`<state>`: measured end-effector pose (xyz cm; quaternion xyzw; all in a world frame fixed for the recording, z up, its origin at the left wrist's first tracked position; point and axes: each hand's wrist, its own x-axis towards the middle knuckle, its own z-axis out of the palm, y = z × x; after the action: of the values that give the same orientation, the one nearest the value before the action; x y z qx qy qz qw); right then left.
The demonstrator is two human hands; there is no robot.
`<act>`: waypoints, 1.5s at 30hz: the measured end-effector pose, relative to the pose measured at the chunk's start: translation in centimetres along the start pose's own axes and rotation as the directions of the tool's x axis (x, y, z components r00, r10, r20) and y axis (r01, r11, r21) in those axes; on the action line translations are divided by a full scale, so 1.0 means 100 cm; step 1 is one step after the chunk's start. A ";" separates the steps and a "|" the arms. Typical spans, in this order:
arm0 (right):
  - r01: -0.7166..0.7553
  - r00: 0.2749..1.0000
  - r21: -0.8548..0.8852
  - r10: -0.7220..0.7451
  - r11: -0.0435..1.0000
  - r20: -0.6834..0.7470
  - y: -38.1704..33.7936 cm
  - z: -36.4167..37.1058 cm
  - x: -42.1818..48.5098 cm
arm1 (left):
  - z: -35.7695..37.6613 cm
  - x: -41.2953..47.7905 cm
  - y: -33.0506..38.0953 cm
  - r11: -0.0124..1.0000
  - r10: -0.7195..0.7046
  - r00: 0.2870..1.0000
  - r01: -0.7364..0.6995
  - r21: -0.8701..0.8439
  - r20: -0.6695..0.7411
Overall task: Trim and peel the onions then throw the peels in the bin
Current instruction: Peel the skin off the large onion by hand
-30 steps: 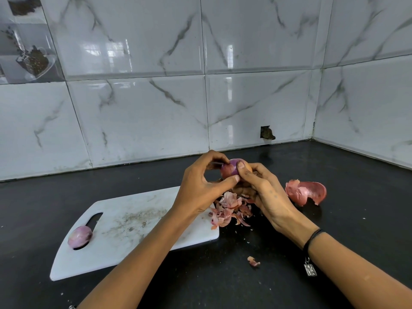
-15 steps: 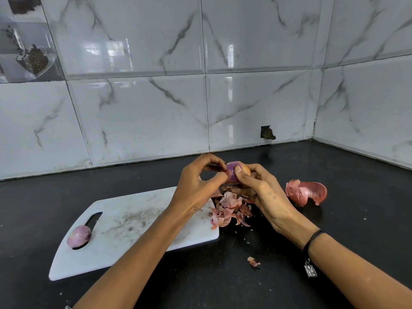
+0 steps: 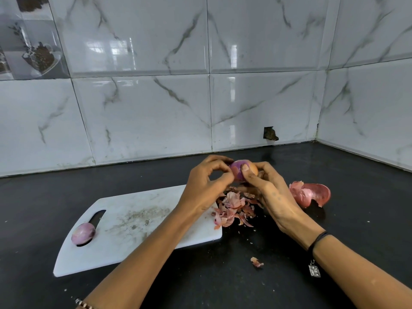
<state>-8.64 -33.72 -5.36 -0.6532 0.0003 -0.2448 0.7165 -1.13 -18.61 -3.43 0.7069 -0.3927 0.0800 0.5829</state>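
Kitchen: tiled wall (image 3: 142, 117), black counter (image 3: 356, 219), cutting board (image 3: 138, 230).

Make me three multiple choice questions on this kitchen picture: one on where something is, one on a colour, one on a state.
1. Where does the loose onion lie? A. on the cutting board's handle slot; B. in the peel heap; C. against the wall.
2. What colour is the counter? A. white; B. black; C. brown.
3. How is the held onion? A. halved; B. fully skinned; C. partly skinned.
Answers: 1 A, it sits over the slot at the board's left end. 2 B, the surface around the board is black. 3 C, purple flesh shows beside orange skin under the right hand's thumb.
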 end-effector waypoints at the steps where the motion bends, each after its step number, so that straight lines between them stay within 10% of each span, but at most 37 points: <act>1: 0.001 1.000 -0.025 -0.001 1.000 0.011 0.001 0.001 -0.001 | -0.003 0.000 -0.002 1.000 -0.008 1.000 0.007 -0.031 -0.010; 35: -0.010 1.000 0.012 0.010 1.000 0.009 0.005 0.000 0.003 | 0.003 0.002 -0.001 0.983 -0.083 0.997 0.083 -0.161 0.009; 45: 0.001 1.000 -0.073 -0.001 0.997 -0.001 0.007 -0.001 0.003 | 0.002 0.000 -0.005 0.999 0.020 1.000 -0.020 0.025 0.010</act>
<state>-8.16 -33.90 -5.93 -0.6788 0.0093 -0.2451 0.6921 -0.85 -18.80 -3.90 0.7106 -0.4016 0.0875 0.5710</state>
